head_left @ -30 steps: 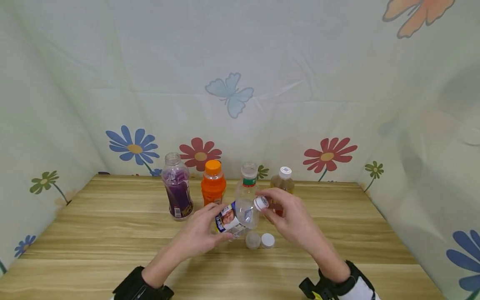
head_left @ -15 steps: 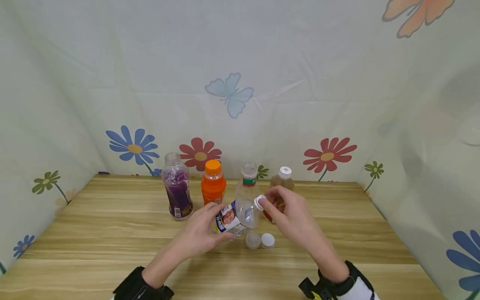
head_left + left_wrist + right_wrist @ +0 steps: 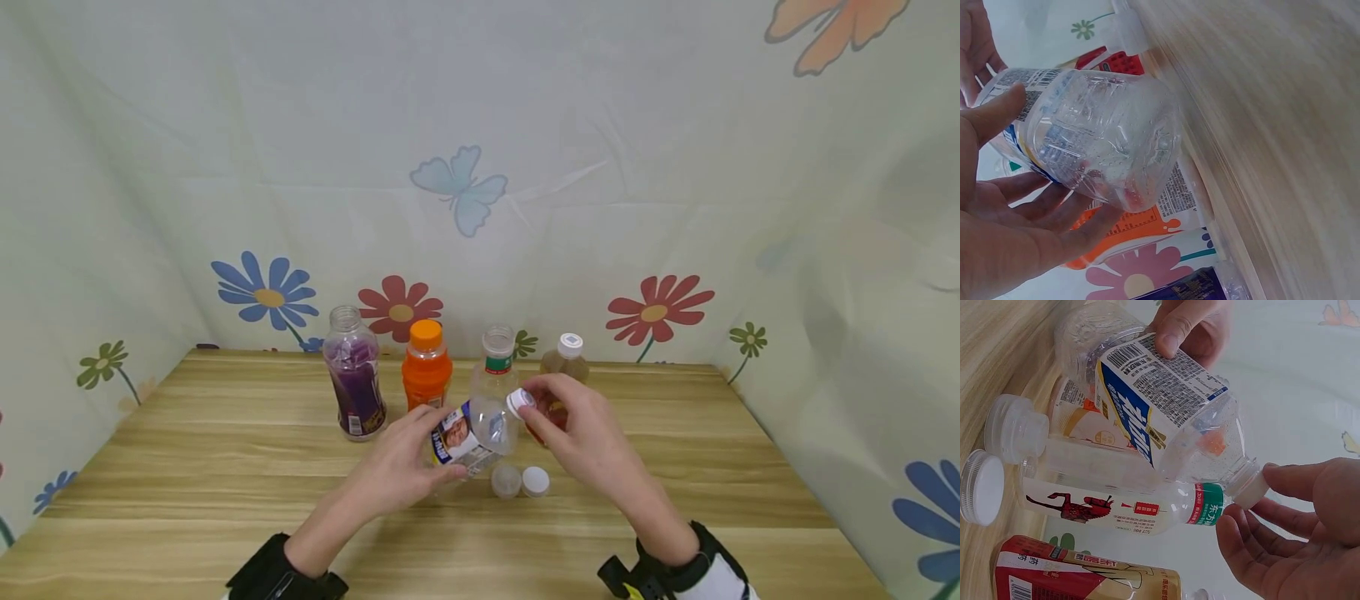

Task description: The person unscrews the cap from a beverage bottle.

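Tilted to the right, a clear plastic bottle (image 3: 456,437) with a blue and white label is gripped around its body by my left hand (image 3: 397,462). In the left wrist view its ridged base (image 3: 1141,144) points toward the table, with the thumb on one side and fingers underneath. My right hand (image 3: 581,433) pinches a white cap (image 3: 1252,490), which sits at the mouth of this bottle in the right wrist view. Just in front of the bottle, a translucent cap (image 3: 506,481) and a white cap (image 3: 536,481) lie side by side on the wooden table (image 3: 465,550).
Behind the hands stand an uncapped purple-labelled bottle (image 3: 356,379), an orange bottle (image 3: 427,367) with an orange cap, and an uncapped clear bottle (image 3: 498,364) with a green band. An amber bottle (image 3: 568,362) with a white cap is partly hidden by the right hand. Flowered cloth (image 3: 480,108) hangs around the table.
My right thumb and fingers have shifted around the white cap, the thumb moving up across its near side. The left hand and the bottle have stayed almost still.
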Available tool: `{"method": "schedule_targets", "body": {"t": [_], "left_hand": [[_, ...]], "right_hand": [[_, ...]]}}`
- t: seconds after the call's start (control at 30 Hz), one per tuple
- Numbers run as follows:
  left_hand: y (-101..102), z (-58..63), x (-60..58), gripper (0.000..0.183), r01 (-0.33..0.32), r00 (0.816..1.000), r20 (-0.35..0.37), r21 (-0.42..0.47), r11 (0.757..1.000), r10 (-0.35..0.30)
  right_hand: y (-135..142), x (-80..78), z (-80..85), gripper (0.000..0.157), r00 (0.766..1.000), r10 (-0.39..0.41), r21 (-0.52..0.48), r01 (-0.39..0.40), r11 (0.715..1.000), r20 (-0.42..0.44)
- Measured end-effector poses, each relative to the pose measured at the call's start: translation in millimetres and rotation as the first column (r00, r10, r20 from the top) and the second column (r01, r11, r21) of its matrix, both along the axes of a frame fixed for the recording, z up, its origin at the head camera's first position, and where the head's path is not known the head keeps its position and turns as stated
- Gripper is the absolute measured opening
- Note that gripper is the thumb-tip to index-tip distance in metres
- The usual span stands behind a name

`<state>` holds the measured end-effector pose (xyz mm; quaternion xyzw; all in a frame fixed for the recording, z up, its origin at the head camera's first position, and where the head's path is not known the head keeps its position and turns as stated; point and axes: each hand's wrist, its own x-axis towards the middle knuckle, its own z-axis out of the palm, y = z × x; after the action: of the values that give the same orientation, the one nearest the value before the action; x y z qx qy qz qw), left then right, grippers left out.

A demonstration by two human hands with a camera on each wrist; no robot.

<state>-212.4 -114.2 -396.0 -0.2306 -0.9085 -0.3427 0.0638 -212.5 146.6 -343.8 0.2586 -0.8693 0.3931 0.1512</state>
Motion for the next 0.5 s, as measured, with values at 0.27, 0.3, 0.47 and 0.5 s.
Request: {"method": "schedule_targets", "body": {"t": [0.27, 0.3, 0.47, 0.5], "left_hand": [[-0.6, -1.2, -0.9, 0.075, 0.0, 1.0, 0.005, -0.007, 1.0, 0.0], [-0.7, -1.2, -1.0, 0.075, 0.001, 1.0, 0.008, -0.009, 1.0, -0.001], [-0.9, -0.6, -0.5, 0.075, 0.015, 0.999, 0.028, -0.003, 1.0, -0.015], [-0.9, -0.4, -0.4, 0.075, 0.017, 0.999, 0.03, -0.001, 1.0, -0.017]], "right_hand": [[0.0, -0.8, 0.9, 0.032, 0.997, 0.066, 0.011, -0.065, 0.998, -0.047], [0.0, -0.7, 1.0, 0.032, 0.996, 0.07, 0.009, -0.07, 0.998, -0.049], [-0.1, 0.0, 1.6, 0.033, 0.996, 0.081, -0.002, -0.081, 0.997, -0.047], [-0.1, 0.1, 1.6, 0.033, 0.995, 0.082, -0.005, -0.082, 0.997, -0.047]]}}
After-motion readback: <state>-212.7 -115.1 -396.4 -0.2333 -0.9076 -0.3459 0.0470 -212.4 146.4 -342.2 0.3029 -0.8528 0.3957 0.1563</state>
